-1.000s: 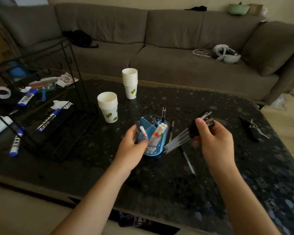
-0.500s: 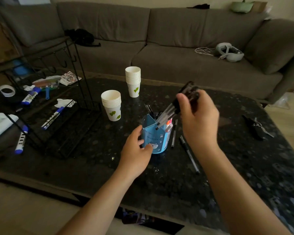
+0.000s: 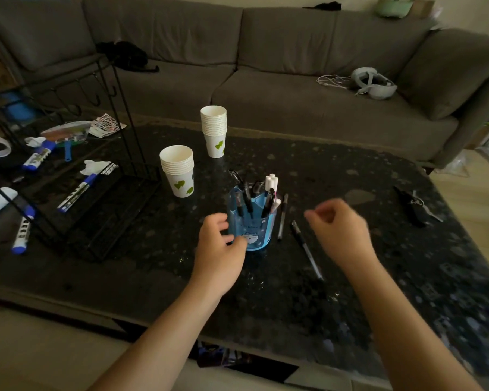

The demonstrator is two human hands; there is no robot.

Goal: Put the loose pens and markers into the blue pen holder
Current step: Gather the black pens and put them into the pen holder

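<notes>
The blue pen holder [image 3: 251,230] stands upright near the middle of the dark counter [image 3: 350,292], with pens and markers upright inside it. The left hand [image 3: 219,249] grips its near-left side. The right hand [image 3: 339,230] hovers empty, fingers loosely curled, above the counter. Two loose pens [image 3: 282,215] [image 3: 305,248] lie between the holder and that hand.

The left hand [image 3: 219,249] grips the blue pen holder [image 3: 251,221] on the table [image 3: 350,170]. The right hand [image 3: 342,230] hovers empty above two loose pens [image 3: 305,249].
</notes>
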